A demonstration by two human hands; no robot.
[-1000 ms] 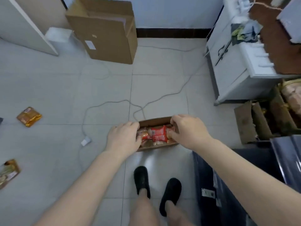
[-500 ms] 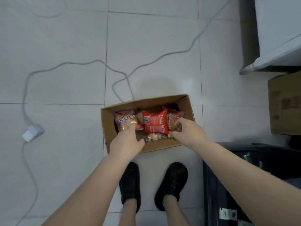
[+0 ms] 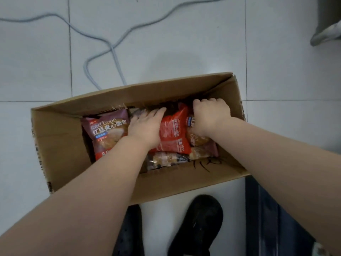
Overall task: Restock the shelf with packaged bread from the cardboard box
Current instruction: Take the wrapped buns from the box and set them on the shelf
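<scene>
1. Bread packets lay heaped inside the open cardboard box, which sat on the tiled floor right in front of our feet.
2. We had both hands down in the box among the packets.
3. Our left hand lay on the red packet near the middle of the heap, fingers stretched forward and fairly flat over its left edge; we could not tell whether the fingertips hooked under anything.
4. Our right hand was at the right end of the heap, fingers curled down over the top of a blue-and-orange packet that stood beside the red one; the fingertips were hidden, so how firmly we held it was unclear.
5. A purple red-bean packet lay at the left of the heap, just beside our left wrist, touched by neither hand.
6. More packets showed along the near wall of the box, below the red one.
7. Black marker scrawl sat on the inner near wall.
8. Beyond the box a grey cable looped across the tiles.
9. Our black shoes stood just behind the box, with a dark bin to their right.
</scene>
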